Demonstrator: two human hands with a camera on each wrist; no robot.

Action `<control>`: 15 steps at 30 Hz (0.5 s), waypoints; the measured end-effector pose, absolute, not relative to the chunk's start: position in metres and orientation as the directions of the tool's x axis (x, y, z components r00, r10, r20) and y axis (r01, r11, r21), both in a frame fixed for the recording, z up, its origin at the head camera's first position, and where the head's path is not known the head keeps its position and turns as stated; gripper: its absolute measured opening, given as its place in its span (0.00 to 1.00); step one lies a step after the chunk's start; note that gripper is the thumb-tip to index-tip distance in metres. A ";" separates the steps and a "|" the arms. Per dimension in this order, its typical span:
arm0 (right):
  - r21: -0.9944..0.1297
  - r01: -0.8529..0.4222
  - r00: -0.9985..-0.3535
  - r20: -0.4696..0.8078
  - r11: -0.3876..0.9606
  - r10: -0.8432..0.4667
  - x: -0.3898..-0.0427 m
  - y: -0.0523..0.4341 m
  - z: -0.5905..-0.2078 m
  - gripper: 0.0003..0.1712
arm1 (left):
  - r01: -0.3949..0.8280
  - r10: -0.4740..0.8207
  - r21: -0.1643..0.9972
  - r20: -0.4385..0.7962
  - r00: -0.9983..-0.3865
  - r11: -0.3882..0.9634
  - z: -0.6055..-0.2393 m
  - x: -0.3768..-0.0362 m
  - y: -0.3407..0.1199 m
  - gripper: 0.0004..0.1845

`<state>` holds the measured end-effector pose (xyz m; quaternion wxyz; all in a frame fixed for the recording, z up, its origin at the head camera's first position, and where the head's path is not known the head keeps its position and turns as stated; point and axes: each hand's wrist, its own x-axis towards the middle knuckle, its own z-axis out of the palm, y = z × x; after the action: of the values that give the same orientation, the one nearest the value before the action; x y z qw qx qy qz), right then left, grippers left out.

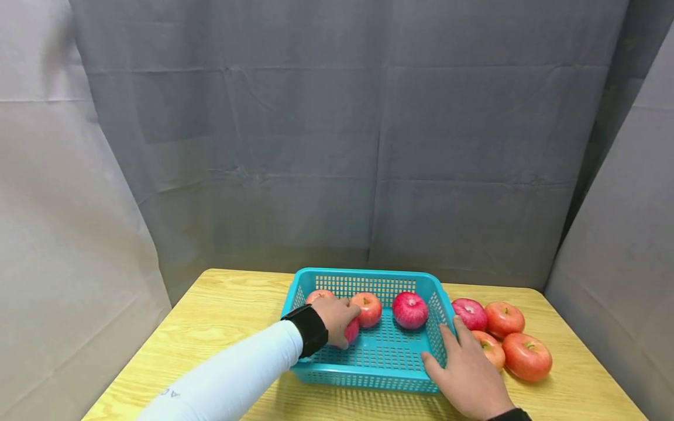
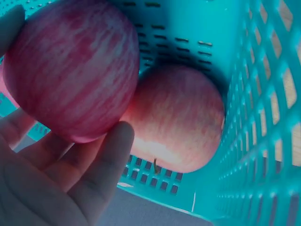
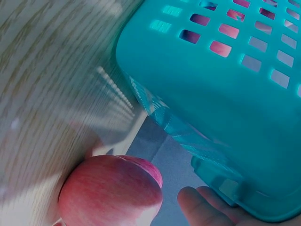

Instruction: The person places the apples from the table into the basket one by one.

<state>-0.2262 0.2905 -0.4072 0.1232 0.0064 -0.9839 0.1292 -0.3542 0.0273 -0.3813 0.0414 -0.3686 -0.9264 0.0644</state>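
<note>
A turquoise plastic basket point(image 1: 368, 377) with slotted walls stands on the table. Inside its left part, my left hand point(image 1: 334, 318) grips a dark red, streaked apple point(image 2: 75, 70), fingers and thumb curved around it. A paler apple point(image 2: 178, 117) sits close beside it in the left wrist view, in the basket's corner. Farther right in the basket lie another light red apple point(image 1: 367, 310) and a deep red apple point(image 1: 409, 310). My right hand point(image 1: 471, 374) is at the basket's right rim with its fingers extended; whether they press the rim is hard to tell.
To the right of the basket, several apples sit clustered on the wooden table point(image 1: 231, 304), among them a large red one point(image 1: 528, 356) and a darker one point(image 1: 470, 314). A grey cloth point(image 1: 337, 146) hangs behind the table, with pale cloth on both sides.
</note>
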 end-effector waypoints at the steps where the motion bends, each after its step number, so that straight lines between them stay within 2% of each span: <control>1: -0.256 -0.049 -0.968 0.252 0.965 0.018 -0.226 0.290 -0.408 0.52 | 0.677 0.687 -0.146 0.032 -0.726 0.721 -0.383 -0.355 0.028 0.26; 8: -0.261 -0.064 -0.959 0.283 0.963 0.013 -0.226 0.290 -0.409 0.50 | 0.673 0.684 -0.148 0.032 -0.729 0.724 -0.389 -0.358 0.030 0.26; 15: -0.263 -0.061 -0.961 0.277 0.963 0.015 -0.226 0.290 -0.408 0.50 | 0.686 0.696 -0.141 0.033 -0.717 0.714 -0.387 -0.357 0.026 0.33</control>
<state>-0.2263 0.2901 -0.4083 0.1397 0.0117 -0.9808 0.1357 -0.3572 0.0259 -0.3870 0.0417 -0.3736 -0.9247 0.0595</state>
